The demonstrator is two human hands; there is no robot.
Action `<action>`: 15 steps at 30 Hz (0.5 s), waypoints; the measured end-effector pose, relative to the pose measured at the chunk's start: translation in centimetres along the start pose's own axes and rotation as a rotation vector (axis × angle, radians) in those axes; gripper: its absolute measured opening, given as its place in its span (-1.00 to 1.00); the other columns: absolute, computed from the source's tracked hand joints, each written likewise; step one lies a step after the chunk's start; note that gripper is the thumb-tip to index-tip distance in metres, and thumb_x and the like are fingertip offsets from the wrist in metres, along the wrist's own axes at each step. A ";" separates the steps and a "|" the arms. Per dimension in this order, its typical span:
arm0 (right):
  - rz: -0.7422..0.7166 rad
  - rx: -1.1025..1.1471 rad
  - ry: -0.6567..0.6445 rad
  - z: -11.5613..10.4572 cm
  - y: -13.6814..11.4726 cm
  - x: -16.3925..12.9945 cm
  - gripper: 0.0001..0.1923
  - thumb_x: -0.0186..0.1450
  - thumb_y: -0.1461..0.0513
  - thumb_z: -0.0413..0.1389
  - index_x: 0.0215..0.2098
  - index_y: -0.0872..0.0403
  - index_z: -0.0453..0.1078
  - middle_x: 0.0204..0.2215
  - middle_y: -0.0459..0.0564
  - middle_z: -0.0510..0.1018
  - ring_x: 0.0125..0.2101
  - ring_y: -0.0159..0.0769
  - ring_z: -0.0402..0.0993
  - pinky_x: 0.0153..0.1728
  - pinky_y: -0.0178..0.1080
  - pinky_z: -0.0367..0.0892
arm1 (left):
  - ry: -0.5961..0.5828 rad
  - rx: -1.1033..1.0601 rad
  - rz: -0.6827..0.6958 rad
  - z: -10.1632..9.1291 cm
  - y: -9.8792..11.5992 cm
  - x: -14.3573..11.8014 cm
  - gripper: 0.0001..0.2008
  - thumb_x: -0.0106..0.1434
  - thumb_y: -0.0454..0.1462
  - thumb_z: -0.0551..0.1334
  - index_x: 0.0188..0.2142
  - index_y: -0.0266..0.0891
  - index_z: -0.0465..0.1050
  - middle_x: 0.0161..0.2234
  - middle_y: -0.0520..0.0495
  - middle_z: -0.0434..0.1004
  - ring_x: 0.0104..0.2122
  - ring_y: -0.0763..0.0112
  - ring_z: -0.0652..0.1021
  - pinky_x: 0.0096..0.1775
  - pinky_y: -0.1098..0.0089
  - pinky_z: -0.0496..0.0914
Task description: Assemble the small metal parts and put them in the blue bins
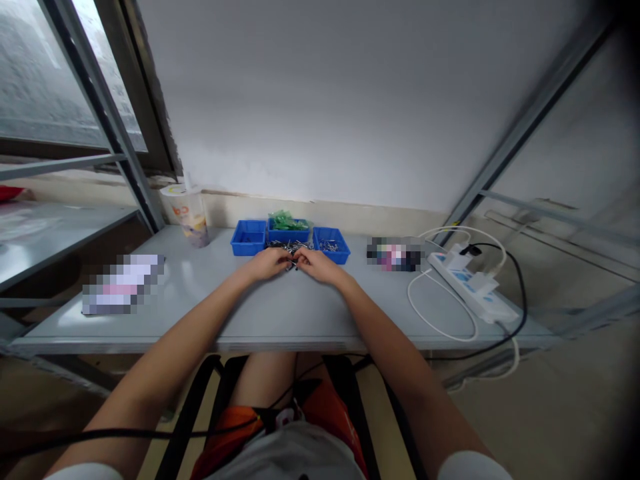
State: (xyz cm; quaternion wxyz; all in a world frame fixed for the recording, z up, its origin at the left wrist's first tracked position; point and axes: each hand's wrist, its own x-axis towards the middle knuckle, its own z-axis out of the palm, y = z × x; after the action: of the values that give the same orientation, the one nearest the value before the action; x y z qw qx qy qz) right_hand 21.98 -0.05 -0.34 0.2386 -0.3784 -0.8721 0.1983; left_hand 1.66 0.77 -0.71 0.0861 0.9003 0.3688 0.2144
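Left grip (271, 265) and right grip (316, 265) meeting, fingertips together, both pinching small metal piece (295, 265); its long axis too small to tell. Loose metal pile (278, 246) lying just beyond at 12 o'clock, stretching along 9-to-3 line, both hands about equally near. Right blue tray (336, 258) sitting at 2, nearer right grip, holding slim shiny parts (329, 245); left blue tray (249, 250) sitting at 10. Middle blue tray (288, 236) standing at 12 behind pile, crinkled green plastic (283, 221) rising above rim. Smooth grey bench (290, 313) running underneath.
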 end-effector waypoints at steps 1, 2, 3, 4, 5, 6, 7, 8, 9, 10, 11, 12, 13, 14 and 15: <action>0.002 -0.002 0.000 0.0 0.0 0.0 -0.81 0.30 0.32 -0.01 -0.13 0.12 0.32 -0.40 -0.08 0.48 -0.38 -0.41 0.38 -0.32 -0.36 0.23 | 0.000 0.009 -0.009 -0.1 0.0 0.0 -0.78 0.24 -0.32 0.12 -0.17 -0.25 0.50 -0.24 -0.12 0.57 -0.28 0.32 0.53 -0.23 0.38 0.35; 0.005 -0.003 0.001 0.0 0.1 0.0 -0.82 0.30 0.33 -0.01 -0.13 0.11 0.33 -0.39 -0.08 0.48 -0.38 -0.41 0.38 -0.32 -0.36 0.23 | 0.001 0.019 -0.022 -0.1 0.0 0.0 -0.79 0.25 -0.32 0.11 -0.19 -0.25 0.50 -0.24 -0.12 0.57 -0.28 0.31 0.53 -0.24 0.38 0.35; 0.007 -0.003 0.003 0.0 0.1 0.0 -0.82 0.29 0.33 -0.01 -0.14 0.11 0.33 -0.39 -0.08 0.48 -0.37 -0.40 0.39 -0.31 -0.36 0.24 | 0.003 0.028 -0.036 -0.2 0.0 0.0 -0.80 0.25 -0.31 0.11 -0.21 -0.25 0.50 -0.26 -0.12 0.57 -0.29 0.31 0.52 -0.25 0.38 0.35; 0.007 -0.001 0.004 0.0 0.1 0.1 -0.82 0.29 0.33 0.00 -0.15 0.11 0.33 -0.39 -0.07 0.49 -0.37 -0.40 0.39 -0.31 -0.36 0.24 | 0.004 0.035 -0.049 -0.2 -0.1 -0.1 -0.81 0.24 -0.31 0.11 -0.23 -0.24 0.50 -0.28 -0.11 0.57 -0.30 0.31 0.52 -0.26 0.38 0.34; 0.008 0.003 0.006 0.0 0.1 0.1 -0.83 0.29 0.33 0.00 -0.15 0.12 0.34 -0.38 -0.07 0.49 -0.36 -0.40 0.40 -0.30 -0.35 0.24 | 0.006 0.037 -0.058 -0.2 -0.2 -0.1 -0.82 0.24 -0.31 0.12 -0.26 -0.25 0.50 -0.30 -0.11 0.56 -0.32 0.31 0.51 -0.27 0.38 0.34; 0.011 0.006 0.008 0.0 0.1 0.1 -0.83 0.29 0.33 0.00 -0.16 0.12 0.35 -0.38 -0.06 0.49 -0.35 -0.40 0.40 -0.30 -0.35 0.25 | 0.010 0.036 -0.063 -0.2 -0.3 -0.1 -0.82 0.24 -0.30 0.12 -0.28 -0.25 0.50 -0.32 -0.11 0.55 -0.34 0.32 0.51 -0.28 0.37 0.34; 0.017 0.007 0.011 0.0 0.0 0.1 -0.83 0.29 0.33 0.01 -0.16 0.12 0.35 -0.38 -0.06 0.50 -0.35 -0.40 0.41 -0.30 -0.35 0.25 | 0.014 0.033 -0.064 -0.2 -0.3 -0.1 -0.83 0.24 -0.30 0.12 -0.29 -0.25 0.49 -0.34 -0.10 0.55 -0.35 0.32 0.51 -0.28 0.37 0.34; 0.027 0.002 0.017 0.0 0.0 0.1 -0.84 0.29 0.32 0.02 -0.17 0.12 0.36 -0.38 -0.06 0.50 -0.35 -0.40 0.41 -0.30 -0.36 0.25 | 0.022 0.031 -0.065 -0.2 -0.4 -0.1 -0.83 0.24 -0.30 0.12 -0.30 -0.25 0.49 -0.35 -0.10 0.54 -0.36 0.33 0.50 -0.28 0.37 0.34; 0.039 -0.008 0.023 -0.1 -0.1 0.1 -0.84 0.29 0.31 0.02 -0.18 0.12 0.37 -0.38 -0.06 0.51 -0.36 -0.40 0.41 -0.31 -0.36 0.24 | 0.031 0.032 -0.067 -0.1 -0.5 -0.1 -0.83 0.24 -0.29 0.11 -0.30 -0.24 0.49 -0.35 -0.10 0.54 -0.36 0.33 0.50 -0.29 0.37 0.34; 0.054 -0.022 0.032 -0.1 -0.2 0.1 -0.85 0.29 0.29 0.03 -0.19 0.12 0.38 -0.39 -0.06 0.51 -0.37 -0.40 0.41 -0.32 -0.36 0.24 | 0.044 0.034 -0.071 -0.1 -0.5 -0.1 -0.83 0.25 -0.29 0.11 -0.30 -0.24 0.48 -0.35 -0.10 0.53 -0.35 0.32 0.50 -0.29 0.37 0.34; 0.067 -0.038 0.041 -0.2 -0.2 0.1 -0.86 0.30 0.26 0.03 -0.20 0.12 0.39 -0.40 -0.06 0.52 -0.38 -0.40 0.41 -0.33 -0.35 0.23 | 0.058 0.038 -0.076 -0.1 -0.5 -0.1 -0.82 0.26 -0.28 0.10 -0.30 -0.24 0.48 -0.34 -0.10 0.53 -0.35 0.32 0.49 -0.28 0.37 0.34; 0.079 -0.055 0.051 -0.3 -0.2 0.1 -0.85 0.31 0.24 0.04 -0.22 0.12 0.40 -0.40 -0.05 0.52 -0.39 -0.39 0.41 -0.34 -0.35 0.22 | 0.072 0.041 -0.082 -0.2 -0.6 -0.1 -0.81 0.27 -0.27 0.09 -0.30 -0.24 0.47 -0.33 -0.11 0.52 -0.34 0.31 0.49 -0.28 0.36 0.34; 0.089 -0.070 0.061 -0.3 -0.2 0.1 -0.85 0.31 0.23 0.04 -0.24 0.12 0.41 -0.41 -0.05 0.53 -0.39 -0.39 0.41 -0.35 -0.35 0.22 | 0.086 0.041 -0.087 -0.2 -0.5 -0.1 -0.81 0.28 -0.26 0.09 -0.30 -0.24 0.47 -0.32 -0.11 0.52 -0.33 0.31 0.49 -0.28 0.36 0.34; 0.096 -0.082 0.070 -0.4 -0.2 0.1 -0.85 0.31 0.23 0.05 -0.25 0.12 0.42 -0.41 -0.04 0.53 -0.39 -0.38 0.41 -0.35 -0.35 0.21 | 0.098 0.040 -0.091 -0.3 -0.5 -0.1 -0.80 0.29 -0.26 0.08 -0.29 -0.24 0.46 -0.31 -0.11 0.52 -0.33 0.32 0.49 -0.27 0.36 0.34; 0.098 -0.091 0.078 -0.5 -0.2 0.1 -0.86 0.31 0.24 0.05 -0.26 0.12 0.42 -0.41 -0.04 0.54 -0.39 -0.38 0.42 -0.35 -0.36 0.21 | 0.107 0.036 -0.092 -0.3 -0.4 -0.1 -0.80 0.30 -0.25 0.08 -0.29 -0.25 0.46 -0.30 -0.11 0.52 -0.32 0.32 0.49 -0.26 0.36 0.34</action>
State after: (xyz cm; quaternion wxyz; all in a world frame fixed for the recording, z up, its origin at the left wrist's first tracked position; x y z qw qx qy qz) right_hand 22.08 0.02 0.16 0.2450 -0.4384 -0.8508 0.1549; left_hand 1.19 1.04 -0.59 0.0596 0.8711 0.4177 0.2513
